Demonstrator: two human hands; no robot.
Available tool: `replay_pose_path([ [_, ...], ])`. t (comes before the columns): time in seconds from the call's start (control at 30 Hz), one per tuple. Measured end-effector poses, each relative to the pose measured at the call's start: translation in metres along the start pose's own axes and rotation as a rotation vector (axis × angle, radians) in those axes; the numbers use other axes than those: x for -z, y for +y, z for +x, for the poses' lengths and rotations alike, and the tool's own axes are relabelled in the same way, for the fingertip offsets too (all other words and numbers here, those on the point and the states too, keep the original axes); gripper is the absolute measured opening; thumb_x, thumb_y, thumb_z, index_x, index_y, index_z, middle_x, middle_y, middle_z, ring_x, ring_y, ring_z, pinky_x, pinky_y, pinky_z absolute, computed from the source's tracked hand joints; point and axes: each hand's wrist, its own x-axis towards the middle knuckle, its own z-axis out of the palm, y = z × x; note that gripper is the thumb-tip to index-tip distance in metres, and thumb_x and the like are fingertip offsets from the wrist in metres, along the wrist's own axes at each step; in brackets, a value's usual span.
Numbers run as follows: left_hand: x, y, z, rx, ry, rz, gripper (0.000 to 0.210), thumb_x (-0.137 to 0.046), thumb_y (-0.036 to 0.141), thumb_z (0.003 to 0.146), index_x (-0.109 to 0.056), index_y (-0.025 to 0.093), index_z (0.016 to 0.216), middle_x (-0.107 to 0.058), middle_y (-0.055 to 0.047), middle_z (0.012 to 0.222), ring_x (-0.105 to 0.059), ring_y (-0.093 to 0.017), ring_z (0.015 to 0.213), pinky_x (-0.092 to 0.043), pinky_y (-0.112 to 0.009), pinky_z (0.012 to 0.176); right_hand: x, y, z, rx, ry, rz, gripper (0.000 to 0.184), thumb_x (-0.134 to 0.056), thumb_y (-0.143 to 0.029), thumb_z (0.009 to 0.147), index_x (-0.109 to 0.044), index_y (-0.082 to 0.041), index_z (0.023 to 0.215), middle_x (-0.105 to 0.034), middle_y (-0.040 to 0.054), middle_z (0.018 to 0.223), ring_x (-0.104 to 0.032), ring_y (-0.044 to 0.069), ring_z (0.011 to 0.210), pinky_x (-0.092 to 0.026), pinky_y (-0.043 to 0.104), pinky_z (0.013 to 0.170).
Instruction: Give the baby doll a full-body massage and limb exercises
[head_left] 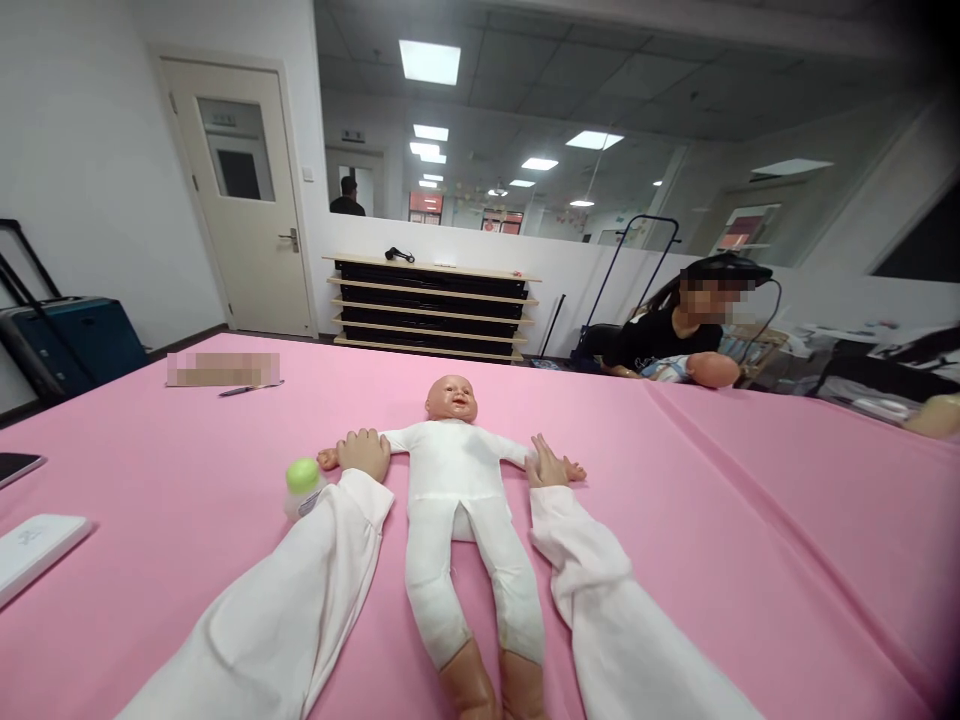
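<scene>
While left hand (364,452) fingers curl over the doll (456,500)'s one wrist, right hand (546,464) fingers lie flat on the other; doll lies face-up mid pink tabletop (750,520), green-capped bottle (302,484) beside left sleeve.

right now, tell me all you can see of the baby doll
The baby doll lies face up on the pink table cover, arms spread, legs straight toward the camera. Its head, hands and lower legs look like tan plastic; the body is white cloth. The left hand closes over one wrist, and the right hand rests on the other.
</scene>
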Motion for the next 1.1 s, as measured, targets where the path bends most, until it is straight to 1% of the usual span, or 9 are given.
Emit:
replay_pose_path([
  [0.13, 0.002, 0.002, 0.001, 0.008, -0.017, -0.021, 0.040, -0.028, 0.030, 0.086, -0.062, 0.010, 0.092, -0.062, -0.015, 0.095, -0.052, -0.028, 0.092, -0.033, -0.039, 0.074, 0.020, -0.044, -0.042, 0.562, -0.105, 0.380, 0.055, -0.026, -0.038, 0.089, -0.022, -0.015, 0.139, -0.029, 0.0117, 0.143, -0.028, 0.020, 0.132, -0.031, 0.038, 0.104],
  [0.23, 0.003, 0.002, 0.001, 0.019, -0.031, -0.027, 0.040, -0.028, 0.030, 0.086, -0.062, 0.010, 0.094, -0.062, -0.015, 0.097, -0.051, -0.028, 0.094, -0.033, -0.039, 0.076, 0.040, -0.068, -0.083, 0.817, -0.350, 0.321, 0.050, -0.034, -0.048, 0.086, -0.038, -0.026, 0.132, -0.036, 0.0065, 0.140, -0.027, 0.024, 0.132, -0.020, 0.048, 0.107],
  [0.43, 0.001, 0.001, 0.001, 0.026, -0.041, -0.036, 0.041, -0.028, 0.031, 0.086, -0.062, 0.010, 0.094, -0.062, -0.016, 0.098, -0.051, -0.028, 0.094, -0.032, -0.040, 0.077, 0.067, -0.065, -0.127, 0.731, -0.449, 0.314, 0.036, -0.034, -0.040, 0.088, -0.058, -0.027, 0.112, -0.035, 0.0046, 0.140, -0.016, 0.026, 0.135, -0.016, 0.056, 0.105],
  [0.57, -0.002, 0.000, 0.002, 0.012, -0.022, -0.046, 0.041, -0.028, 0.031, 0.086, -0.062, 0.010, 0.093, -0.062, -0.015, 0.096, -0.051, -0.028, 0.094, -0.032, -0.040, 0.077, 0.086, -0.067, -0.148, 0.742, -0.448, 0.436, 0.032, -0.036, -0.029, 0.088, -0.058, -0.023, 0.111, -0.054, 0.0067, 0.125, -0.030, 0.023, 0.131, -0.013, 0.052, 0.109],
  [0.67, -0.003, 0.001, 0.003, 0.020, -0.015, -0.034, 0.040, -0.027, 0.030, 0.086, -0.062, 0.010, 0.092, -0.062, -0.015, 0.096, -0.051, -0.028, 0.093, -0.032, -0.041, 0.076, 0.103, -0.078, -0.148, 0.722, -0.597, 0.644, 0.027, -0.044, -0.029, 0.085, -0.061, -0.025, 0.106, -0.067, 0.0039, 0.099, -0.053, 0.020, 0.112, -0.026, 0.044, 0.107],
  [0.8, -0.003, 0.001, 0.003, 0.007, -0.012, -0.020, 0.040, -0.028, 0.030, 0.085, -0.062, 0.010, 0.094, -0.062, -0.014, 0.096, -0.051, -0.029, 0.093, -0.032, -0.041, 0.076, 0.113, -0.089, -0.110, 0.569, -0.717, 1.022, 0.027, -0.038, -0.029, 0.089, -0.061, -0.024, 0.102, -0.070, 0.0023, 0.081, -0.066, 0.011, 0.066, -0.054, 0.022, 0.070],
  [0.93, -0.003, 0.001, 0.003, 0.011, -0.019, -0.015, 0.040, -0.028, 0.031, 0.085, -0.062, 0.010, 0.094, -0.062, -0.014, 0.097, -0.051, -0.029, 0.093, -0.032, -0.041, 0.075, 0.088, -0.090, -0.068, 0.514, -0.299, 0.734, 0.040, -0.046, -0.031, 0.086, -0.046, -0.021, 0.124, -0.050, 0.0108, 0.128, -0.045, 0.020, 0.121, -0.039, 0.038, 0.100],
  [1.03, -0.002, 0.002, 0.003, 0.016, -0.027, -0.006, 0.041, -0.028, 0.031, 0.085, -0.062, 0.010, 0.095, -0.062, -0.015, 0.097, -0.051, -0.029, 0.093, -0.032, -0.041, 0.075, 0.056, -0.085, -0.062, 0.594, -0.283, 0.504, 0.058, -0.042, -0.039, 0.086, -0.027, -0.017, 0.137, -0.024, 0.0152, 0.144, -0.022, 0.024, 0.134, -0.026, 0.049, 0.105],
  [1.1, -0.001, 0.002, 0.003, 0.016, -0.028, -0.001, 0.041, -0.027, 0.031, 0.086, -0.061, 0.010, 0.094, -0.062, -0.015, 0.098, -0.050, -0.029, 0.094, -0.033, -0.041, 0.075, 0.040, -0.081, -0.067, 0.656, -0.348, 0.394, 0.054, -0.034, -0.042, 0.088, -0.028, -0.019, 0.137, -0.025, 0.0139, 0.144, -0.020, 0.024, 0.134, -0.021, 0.054, 0.105],
])
